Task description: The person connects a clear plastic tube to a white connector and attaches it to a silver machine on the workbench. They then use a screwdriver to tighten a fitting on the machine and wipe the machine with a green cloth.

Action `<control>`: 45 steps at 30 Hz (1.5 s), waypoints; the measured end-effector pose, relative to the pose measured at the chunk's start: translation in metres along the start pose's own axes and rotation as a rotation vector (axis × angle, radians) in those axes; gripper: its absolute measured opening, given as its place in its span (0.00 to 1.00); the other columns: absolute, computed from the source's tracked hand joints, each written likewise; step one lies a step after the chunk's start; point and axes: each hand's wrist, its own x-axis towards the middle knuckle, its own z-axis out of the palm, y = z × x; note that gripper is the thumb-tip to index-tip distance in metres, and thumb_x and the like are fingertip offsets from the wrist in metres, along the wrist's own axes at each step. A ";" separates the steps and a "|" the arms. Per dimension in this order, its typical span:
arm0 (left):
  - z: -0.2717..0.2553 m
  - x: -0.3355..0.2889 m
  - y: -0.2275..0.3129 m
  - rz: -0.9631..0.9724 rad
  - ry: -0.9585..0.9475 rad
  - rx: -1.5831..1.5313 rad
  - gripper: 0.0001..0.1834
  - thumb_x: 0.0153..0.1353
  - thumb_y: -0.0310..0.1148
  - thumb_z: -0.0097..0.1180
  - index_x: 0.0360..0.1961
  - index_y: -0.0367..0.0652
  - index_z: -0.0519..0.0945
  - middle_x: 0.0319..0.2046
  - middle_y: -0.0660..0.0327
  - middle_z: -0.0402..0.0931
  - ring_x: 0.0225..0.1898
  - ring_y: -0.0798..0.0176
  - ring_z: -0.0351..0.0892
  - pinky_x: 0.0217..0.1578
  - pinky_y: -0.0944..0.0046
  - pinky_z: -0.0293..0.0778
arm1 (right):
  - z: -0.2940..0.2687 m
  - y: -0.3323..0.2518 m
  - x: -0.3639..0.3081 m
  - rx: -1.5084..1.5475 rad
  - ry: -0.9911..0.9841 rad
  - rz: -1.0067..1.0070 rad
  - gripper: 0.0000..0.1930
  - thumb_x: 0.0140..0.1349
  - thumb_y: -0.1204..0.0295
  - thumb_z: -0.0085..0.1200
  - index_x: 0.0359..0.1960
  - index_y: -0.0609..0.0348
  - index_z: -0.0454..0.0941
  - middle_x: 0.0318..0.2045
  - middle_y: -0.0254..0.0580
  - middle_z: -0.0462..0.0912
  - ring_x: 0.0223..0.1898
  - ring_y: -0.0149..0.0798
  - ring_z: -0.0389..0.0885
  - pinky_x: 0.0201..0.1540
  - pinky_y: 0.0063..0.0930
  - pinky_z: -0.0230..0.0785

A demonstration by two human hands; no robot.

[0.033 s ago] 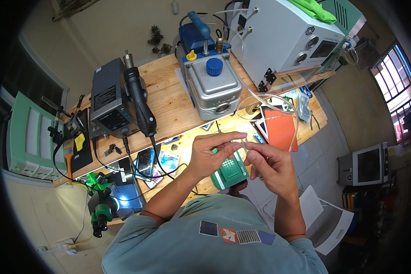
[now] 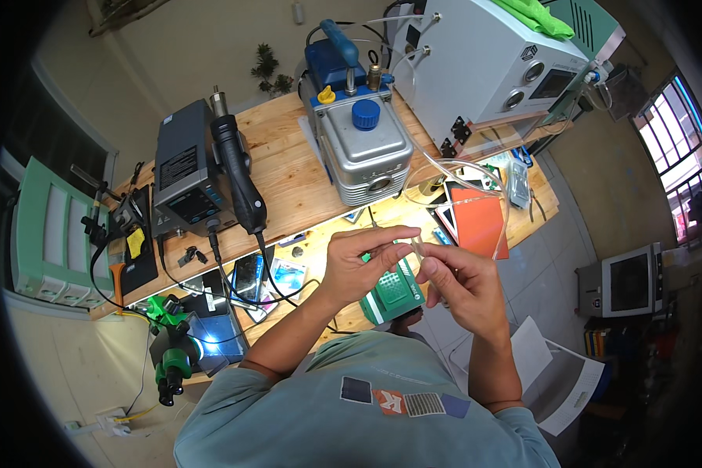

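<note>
Close together in front of my chest, my left hand [image 2: 365,261] and my right hand [image 2: 464,285] meet at the fingertips. Between them is a small, thin, pale translucent piece [image 2: 418,248], too small to name. The thumb and forefinger of my right hand pinch it from the right. My left hand's thumb and forefinger close in on its other side, and those fingertips partly hide it. Below the hands lies a green box-shaped device [image 2: 394,295] with a dotted panel, near the bench's front edge.
On the raised wooden shelf [image 2: 288,164] stand a hot-air station [image 2: 187,168], a silver-and-blue pump [image 2: 366,144] and a large white machine [image 2: 483,70]. Phones [image 2: 249,274] and cables lie on the lit bench below. A green microscope [image 2: 175,355] stands left, an orange sheet [image 2: 482,222] right.
</note>
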 end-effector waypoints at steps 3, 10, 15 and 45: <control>0.000 -0.001 -0.004 0.017 0.020 0.008 0.12 0.57 0.26 0.66 0.43 0.35 0.85 0.30 0.58 0.84 0.22 0.76 0.76 0.22 0.76 0.70 | 0.000 -0.001 0.000 -0.020 -0.010 -0.004 0.16 0.67 0.69 0.55 0.51 0.68 0.78 0.28 0.39 0.82 0.20 0.24 0.75 0.21 0.17 0.67; -0.002 -0.002 -0.006 0.006 0.029 -0.006 0.12 0.56 0.25 0.66 0.42 0.35 0.85 0.30 0.58 0.84 0.22 0.76 0.76 0.23 0.77 0.71 | 0.000 0.001 0.000 -0.024 -0.023 -0.005 0.16 0.68 0.69 0.54 0.52 0.67 0.78 0.28 0.39 0.82 0.20 0.24 0.75 0.22 0.17 0.67; -0.003 -0.003 -0.006 0.016 0.028 0.007 0.12 0.56 0.25 0.67 0.42 0.35 0.85 0.30 0.59 0.84 0.22 0.76 0.76 0.23 0.77 0.71 | 0.001 0.002 0.000 -0.011 -0.016 -0.008 0.16 0.66 0.71 0.56 0.52 0.67 0.78 0.28 0.38 0.81 0.20 0.22 0.73 0.21 0.16 0.65; -0.003 -0.003 -0.007 -0.072 -0.057 -0.132 0.17 0.58 0.25 0.64 0.50 0.34 0.81 0.22 0.68 0.77 0.21 0.80 0.70 0.22 0.79 0.63 | 0.001 0.004 -0.002 -0.149 -0.003 -0.090 0.17 0.61 0.75 0.60 0.52 0.69 0.77 0.27 0.36 0.78 0.20 0.20 0.70 0.21 0.16 0.61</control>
